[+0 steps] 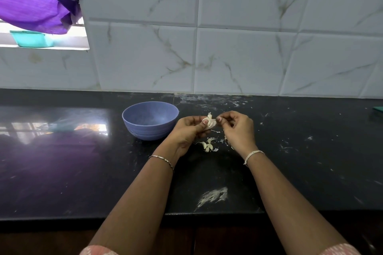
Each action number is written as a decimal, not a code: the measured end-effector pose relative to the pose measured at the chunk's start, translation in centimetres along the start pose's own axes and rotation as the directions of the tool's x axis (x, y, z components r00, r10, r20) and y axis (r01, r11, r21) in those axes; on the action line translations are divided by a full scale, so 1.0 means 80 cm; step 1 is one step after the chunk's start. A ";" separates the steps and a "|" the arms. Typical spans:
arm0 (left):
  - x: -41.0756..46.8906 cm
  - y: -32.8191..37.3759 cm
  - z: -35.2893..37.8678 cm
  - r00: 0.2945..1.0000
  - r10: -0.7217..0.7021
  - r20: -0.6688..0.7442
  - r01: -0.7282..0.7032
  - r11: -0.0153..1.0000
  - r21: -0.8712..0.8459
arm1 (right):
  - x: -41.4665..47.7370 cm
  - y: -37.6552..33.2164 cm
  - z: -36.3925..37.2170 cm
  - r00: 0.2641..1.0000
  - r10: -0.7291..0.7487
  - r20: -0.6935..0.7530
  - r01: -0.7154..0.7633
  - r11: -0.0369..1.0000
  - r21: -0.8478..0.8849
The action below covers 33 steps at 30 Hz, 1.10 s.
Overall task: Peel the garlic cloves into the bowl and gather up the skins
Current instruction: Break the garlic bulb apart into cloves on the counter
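Bowl [149, 130] placement looks fine: it sits on the dark worktop [83, 172] just left of the person's hands, and no peeled clove can be made out inside from this angle. Next over, the left hand [190, 128] is curled round the garlic [210, 123], thumb on top, holding it up off the worktop near the bowl's right side. Below it, between the wrists, a few loose cloves [208, 146] lie on the worktop. Then the right hand [238, 128] has its fingertips pinched together at the right edge of the garlic, other fingers loosely curled. Whether it has a flap of skin or the edge of a clove is too small to tell. To do this bit well, the left hand should probably keep a firm, steady hold while the right takes short pulls down the length of the clove, since papery skin likely shreds if yanked. Working over that same spot would let the peel drop next to the skin flakes [224, 141] already lying there, which should make gathering easier. Each bare clove then needs only a short hop left into the bowl.
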<state>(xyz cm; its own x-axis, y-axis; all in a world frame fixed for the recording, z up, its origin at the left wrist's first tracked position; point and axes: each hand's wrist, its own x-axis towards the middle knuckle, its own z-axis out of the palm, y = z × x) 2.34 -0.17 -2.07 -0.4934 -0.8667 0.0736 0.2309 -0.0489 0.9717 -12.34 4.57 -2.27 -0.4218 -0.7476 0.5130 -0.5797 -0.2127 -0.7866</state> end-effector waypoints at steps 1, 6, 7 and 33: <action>0.000 0.001 0.000 1.000 -0.003 0.001 0.003 1.000 0.000 | 0.001 0.001 -0.001 1.000 0.022 0.005 -0.022 1.000 0.004; -0.001 0.001 0.003 1.000 -0.007 -0.007 0.007 0.998 -0.063 | -0.003 -0.007 -0.005 0.934 0.122 0.337 -0.248 0.899 0.362; 0.000 0.000 0.003 1.000 -0.008 -0.007 0.007 0.997 -0.080 | -0.006 -0.008 -0.004 0.916 0.110 0.386 -0.268 0.884 0.382; -0.002 -0.001 0.008 1.000 -0.009 0.025 0.010 0.997 -0.080 | -0.006 -0.009 -0.001 0.993 -0.111 -0.046 0.104 0.987 -0.123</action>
<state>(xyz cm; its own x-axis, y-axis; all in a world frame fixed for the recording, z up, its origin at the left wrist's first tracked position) 1.91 0.28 -2.00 -0.5160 -0.8536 0.0708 0.2917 -0.0974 0.9515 -11.79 5.15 -1.91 -0.3864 -0.6900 0.6121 -0.7017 -0.2108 -0.6806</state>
